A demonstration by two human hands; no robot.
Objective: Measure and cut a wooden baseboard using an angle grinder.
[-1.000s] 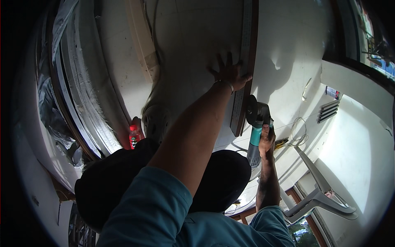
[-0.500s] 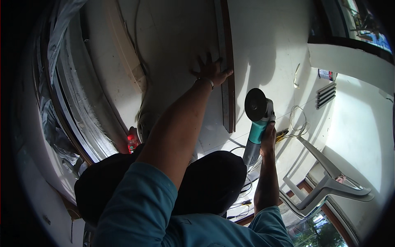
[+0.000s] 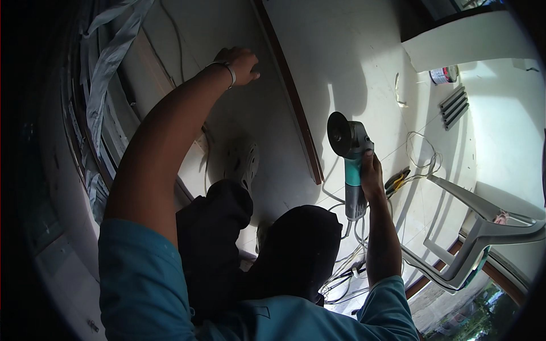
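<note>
In my right hand (image 3: 372,177) is an angle grinder (image 3: 354,170) with a teal and dark grey body, the fingers wrapped round its side. Its black disc (image 3: 340,134) points up and away from me, apart from the floor. My left hand (image 3: 239,64), with a band at the wrist, is raised at the far left of the middle. Its fingers bend away from view, so what they hold, if anything, is hidden. Just right of it a long dark brown strip (image 3: 294,108) lies on the floor, and the hand looks apart from it.
Tangled cables (image 3: 341,278) lie by my right knee. Yellow-handled pliers (image 3: 396,182) and a coiled wire (image 3: 424,153) are right of the grinder. A grey plastic chair (image 3: 475,253) lies at the right. Farther off are grey bars (image 3: 454,108) and a can (image 3: 443,75). Torn sheeting (image 3: 108,74) hangs at the left.
My left hand has left the brown strip, where it was spread flat, and moved left and up. My view has shifted, and a shoe now shows. The grinder stays in my right hand.
</note>
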